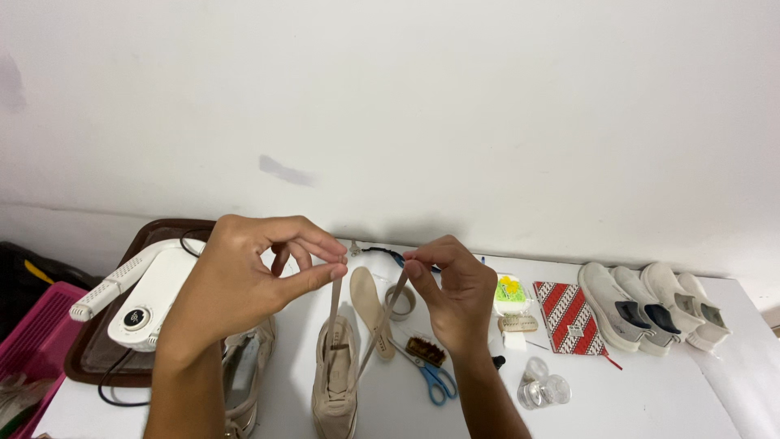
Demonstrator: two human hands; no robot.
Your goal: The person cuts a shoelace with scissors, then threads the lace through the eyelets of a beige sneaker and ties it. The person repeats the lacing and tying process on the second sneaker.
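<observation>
Shoelace (334, 305), beige, flat: both ends pulled up from the beige sneaker (335, 378) on the white table (650, 398); one end pinched by the left hand (244, 280), the other by the right hand (451, 297). Loose insole (370, 305) between the hands. Brown tray (97, 358) at left holds a white appliance (150, 297). Pink basket (32, 341): contents unclear.

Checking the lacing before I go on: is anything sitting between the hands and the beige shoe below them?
Nothing visible. Left hand and right hand each pinch a lace end, running unobstructed to the beige shoe; the insole lies beside it.
</observation>
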